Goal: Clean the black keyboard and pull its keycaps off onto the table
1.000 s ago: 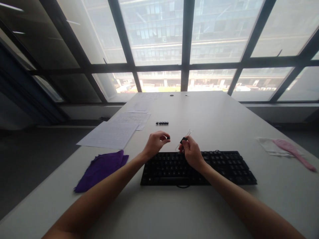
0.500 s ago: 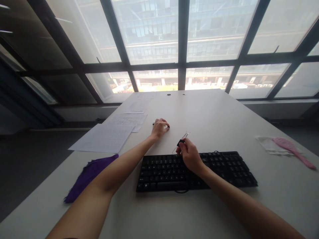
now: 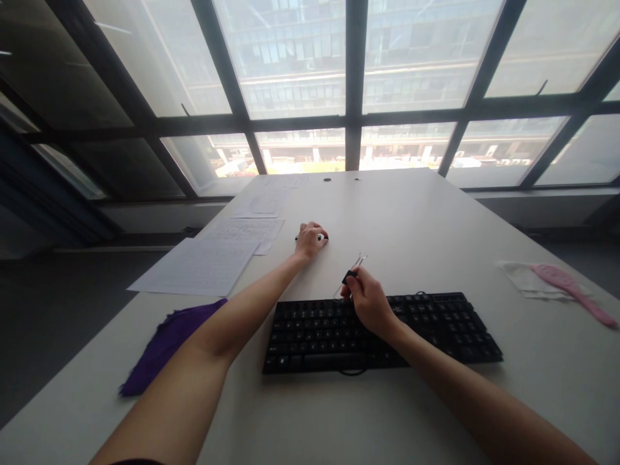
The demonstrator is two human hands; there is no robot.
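My left hand [image 3: 310,240] reaches far over the white desk, fingers curled, with thumb and fingertips closed around a small black piece [image 3: 325,238] that looks like a keycap. Another dark bit peeks out at the left side of that hand, mostly hidden. Above the back edge of the black keyboard [image 3: 317,336], my right hand [image 3: 369,300] is closed on a wire keycap puller [image 3: 349,277]. Its black body sits between thumb and fingers. Thin metal wires stick out past the fingers, away from me, and one wire points down toward the keyboard.
White paper sheets [image 3: 194,266] lie along the left desk edge. A folded purple cloth [image 3: 167,345] rests beside my left forearm. On the right are a pink brush-like item [image 3: 571,290] and a white cloth or tissue [image 3: 520,278]. Windows [image 3: 300,64] stand beyond the desk.
The view has tilted slightly. My left hand has shifted a little, and a bit more of the dark piece shows at its fingertips. My right hand keeps its hold on the puller.
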